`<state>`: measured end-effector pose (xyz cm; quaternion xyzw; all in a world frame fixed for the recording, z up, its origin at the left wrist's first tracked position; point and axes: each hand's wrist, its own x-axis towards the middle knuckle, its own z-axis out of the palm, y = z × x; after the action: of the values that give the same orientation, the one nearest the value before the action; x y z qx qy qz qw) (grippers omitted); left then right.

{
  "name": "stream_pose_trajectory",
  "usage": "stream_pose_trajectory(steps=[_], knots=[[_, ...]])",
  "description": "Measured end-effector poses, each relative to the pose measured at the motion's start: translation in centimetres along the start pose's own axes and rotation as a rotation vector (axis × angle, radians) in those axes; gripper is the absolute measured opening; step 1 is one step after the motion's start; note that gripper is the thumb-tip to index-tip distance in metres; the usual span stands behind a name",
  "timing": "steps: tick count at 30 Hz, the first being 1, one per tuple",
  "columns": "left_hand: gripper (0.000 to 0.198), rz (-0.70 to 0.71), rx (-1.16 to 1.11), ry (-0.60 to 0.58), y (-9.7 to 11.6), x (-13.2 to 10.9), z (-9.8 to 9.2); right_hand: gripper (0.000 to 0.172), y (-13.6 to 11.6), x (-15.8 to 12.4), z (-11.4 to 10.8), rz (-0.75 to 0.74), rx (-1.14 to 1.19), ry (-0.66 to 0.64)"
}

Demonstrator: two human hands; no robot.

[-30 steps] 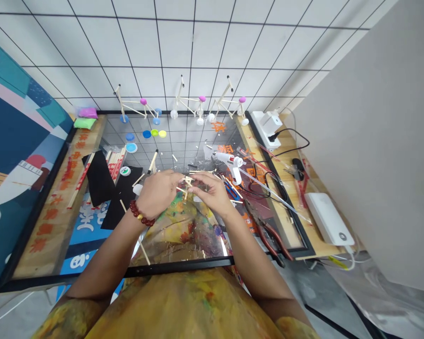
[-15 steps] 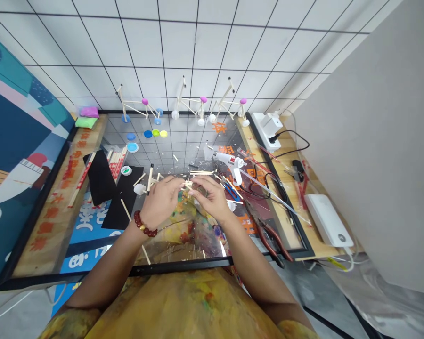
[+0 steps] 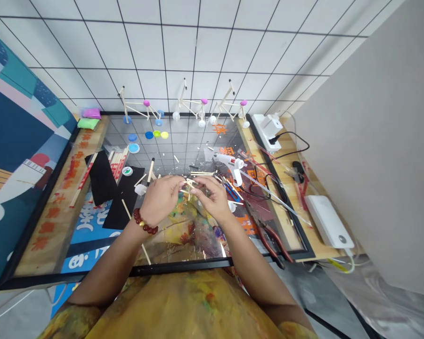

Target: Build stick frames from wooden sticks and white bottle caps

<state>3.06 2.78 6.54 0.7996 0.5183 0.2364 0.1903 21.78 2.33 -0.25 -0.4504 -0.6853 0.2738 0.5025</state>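
Observation:
Between my two hands is a small frame of pale wooden sticks (image 3: pixel 189 184), held above the glass tabletop. My left hand (image 3: pixel 161 198), with a red bead bracelet at the wrist, pinches its left side. My right hand (image 3: pixel 212 197) grips its right side between thumb and fingers. Behind my left hand stands part of a stick model with a black-tipped post (image 3: pixel 150 170) and a white round wheel (image 3: pixel 140 189); the hand hides the rest. A white glue gun (image 3: pixel 233 165) lies beyond my right hand. Blue-handled scissors (image 3: pixel 232 191) lie close to its fingers.
Several finished stick models (image 3: pixel 189 110) with pink seats line the wall. Coloured caps (image 3: pixel 149 135), wrapped chopsticks (image 3: pixel 119 162) and black sheets (image 3: pixel 101 179) lie left. To the right are pliers (image 3: pixel 266 233), a power strip (image 3: pixel 266 132), cables and a white box (image 3: pixel 328 221).
The small stick frame has turned in my fingers, so that more of its pieces show, one pointing downward. Both hands keep their hold in nearly the same place.

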Motion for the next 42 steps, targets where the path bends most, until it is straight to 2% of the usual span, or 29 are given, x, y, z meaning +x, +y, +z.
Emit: stream_pose_trajectory(steps=[4,10,20,22,28,30,34,37,39,42], knots=[[0.026,-0.038,0.095,0.048,0.1,0.2,0.8,0.021,0.5,-0.1,0.1,0.029,-0.005,0.029],[0.025,-0.039,0.091,0.034,-0.2,0.6,0.9,0.020,1.1,0.1,0.5,0.017,0.031,0.058],[0.030,0.038,-0.002,0.260,0.9,-0.2,1.4,0.020,1.0,0.4,0.7,-0.009,0.054,0.071],[0.031,0.048,0.004,0.251,0.7,-0.2,1.5,0.020,1.0,0.4,0.7,-0.017,0.053,0.074],[0.031,0.114,0.026,0.130,-0.2,1.0,1.2,0.019,1.0,0.4,0.7,-0.026,0.042,0.080],[0.030,0.140,0.036,0.137,0.0,1.1,0.9,0.019,1.0,0.4,0.7,-0.020,0.041,0.077],[0.031,0.206,0.011,0.279,0.9,-0.8,0.7,0.019,1.0,0.5,0.6,0.020,0.028,0.081],[0.027,0.265,-0.108,0.215,0.2,-3.4,1.0,0.020,1.0,0.5,0.4,0.053,0.028,0.083],[0.022,0.198,-0.151,0.249,-1.0,-4.8,1.1,0.021,1.1,0.6,0.4,0.065,0.040,0.077],[0.014,0.043,-0.172,0.420,-3.1,-5.9,0.7,0.020,1.2,0.6,0.4,0.060,0.050,0.078]])
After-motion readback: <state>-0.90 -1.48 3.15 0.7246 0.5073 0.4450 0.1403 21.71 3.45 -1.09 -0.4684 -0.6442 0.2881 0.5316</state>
